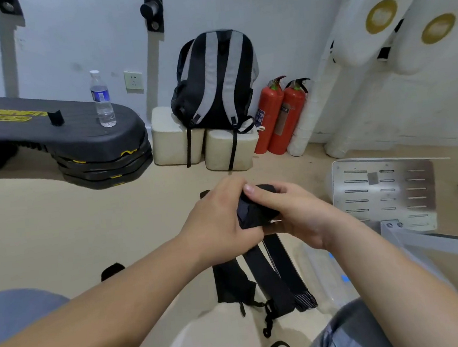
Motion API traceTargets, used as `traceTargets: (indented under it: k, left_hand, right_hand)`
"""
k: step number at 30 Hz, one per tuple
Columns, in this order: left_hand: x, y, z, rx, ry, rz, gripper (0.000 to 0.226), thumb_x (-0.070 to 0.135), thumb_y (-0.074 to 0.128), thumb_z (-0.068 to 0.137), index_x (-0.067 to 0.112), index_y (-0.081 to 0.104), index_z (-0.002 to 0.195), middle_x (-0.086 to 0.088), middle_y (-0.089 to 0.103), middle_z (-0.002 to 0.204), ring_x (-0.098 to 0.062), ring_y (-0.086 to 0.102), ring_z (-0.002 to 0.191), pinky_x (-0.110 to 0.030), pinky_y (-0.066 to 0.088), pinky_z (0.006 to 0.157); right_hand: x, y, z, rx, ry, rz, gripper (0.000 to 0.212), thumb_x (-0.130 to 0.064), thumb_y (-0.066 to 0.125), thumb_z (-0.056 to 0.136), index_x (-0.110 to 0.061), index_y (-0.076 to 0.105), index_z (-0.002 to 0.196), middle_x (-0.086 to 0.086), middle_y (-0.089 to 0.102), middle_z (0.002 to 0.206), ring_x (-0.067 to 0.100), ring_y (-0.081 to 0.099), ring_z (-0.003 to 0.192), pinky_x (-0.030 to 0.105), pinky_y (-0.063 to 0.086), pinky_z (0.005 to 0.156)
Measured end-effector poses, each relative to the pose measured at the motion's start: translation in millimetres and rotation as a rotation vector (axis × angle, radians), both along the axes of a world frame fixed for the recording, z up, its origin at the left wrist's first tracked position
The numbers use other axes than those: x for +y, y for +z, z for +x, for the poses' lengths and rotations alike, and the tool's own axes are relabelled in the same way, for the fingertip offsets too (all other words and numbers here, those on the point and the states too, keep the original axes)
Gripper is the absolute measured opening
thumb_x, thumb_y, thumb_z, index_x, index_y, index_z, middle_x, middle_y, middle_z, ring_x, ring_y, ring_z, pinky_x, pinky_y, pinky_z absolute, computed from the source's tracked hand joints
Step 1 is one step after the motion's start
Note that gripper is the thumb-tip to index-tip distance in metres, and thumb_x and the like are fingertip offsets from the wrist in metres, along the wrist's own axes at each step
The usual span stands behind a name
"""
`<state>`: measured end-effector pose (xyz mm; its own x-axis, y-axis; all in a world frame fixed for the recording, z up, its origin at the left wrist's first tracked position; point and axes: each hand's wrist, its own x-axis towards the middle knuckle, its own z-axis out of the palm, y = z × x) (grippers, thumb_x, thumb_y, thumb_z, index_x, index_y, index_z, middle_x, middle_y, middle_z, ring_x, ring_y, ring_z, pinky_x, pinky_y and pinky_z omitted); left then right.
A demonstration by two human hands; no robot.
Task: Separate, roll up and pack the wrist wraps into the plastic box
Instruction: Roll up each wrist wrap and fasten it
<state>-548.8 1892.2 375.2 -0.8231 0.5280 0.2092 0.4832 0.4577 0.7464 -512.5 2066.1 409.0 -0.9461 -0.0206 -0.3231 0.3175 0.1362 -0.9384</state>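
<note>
From the head camera, both hands meet in the middle of the view over a bundled black wrist wrap (254, 213). The left hand (221, 219) grips its left side with curled fingers (232, 190), and the right hand (297, 214) closes on its right side, thumb pressed on top. Long black straps (278, 275) trail down from the bundle toward the person's knees, next to another black wrap (228, 283) with a cord loop. The clear plastic box (322, 265) sits on the floor (59, 233) just right of the straps, under the right forearm. Against the far wall stand a backpack (215, 81) on pale blocks (173, 139), two red fire extinguishers (281, 117) and a water bottle (101, 99)
</note>
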Motion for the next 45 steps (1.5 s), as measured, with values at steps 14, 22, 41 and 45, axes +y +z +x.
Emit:
traceTargets:
  k: [14,22,41,45]
  left_hand:
    - [-90,-7,5,-0.272,0.19,0.167,0.072,0.012,0.09,0.069,0.038,0.059,0.128,0.008,0.07,0.116,-0.012,0.071,0.104,-0.031,0.064,0.085]
    - [-160,-24,0,-0.468,0.357,0.211,0.045,0.019,0.083,0.088,0.024,0.059,0.126,0.003,0.073,0.108,-0.008,0.069,0.085,-0.021,0.053,0.068]
    - [-182,-233,-88,-0.746,0.558,-0.263,0.056,0.026,0.085,0.08,0.019,0.052,0.125,-0.002,0.062,0.117,-0.025,0.064,0.107,-0.044,0.058,0.095]
    - [-168,-271,-126,-0.757,0.553,-0.386,0.049,0.027,0.077,0.086,0.014,0.048,0.123,-0.004,0.062,0.115,-0.026,0.064,0.105,-0.043,0.058,0.091]
  right_hand:
    - [-97,-43,-24,0.108,-0.122,-0.1,0.045,-0.043,0.071,0.098,-0.007,0.065,0.124,0.023,0.076,0.117,0.035,0.077,0.106,0.05,0.065,0.088]
    - [-174,-64,-61,-0.137,0.099,-0.001,0.076,-0.066,0.024,0.108,-0.009,0.074,0.111,0.02,0.077,0.087,0.029,0.065,0.063,0.037,0.056,0.06]
    - [-176,-234,-154,-0.364,0.775,0.808,0.058,-0.059,0.031,0.108,-0.012,0.061,0.124,0.013,0.076,0.11,0.023,0.067,0.08,0.036,0.056,0.075]
    - [-154,-289,-166,-0.322,0.376,0.615,0.044,-0.045,0.043,0.109,-0.007,0.065,0.111,0.014,0.077,0.098,0.026,0.069,0.08,0.034,0.05,0.069]
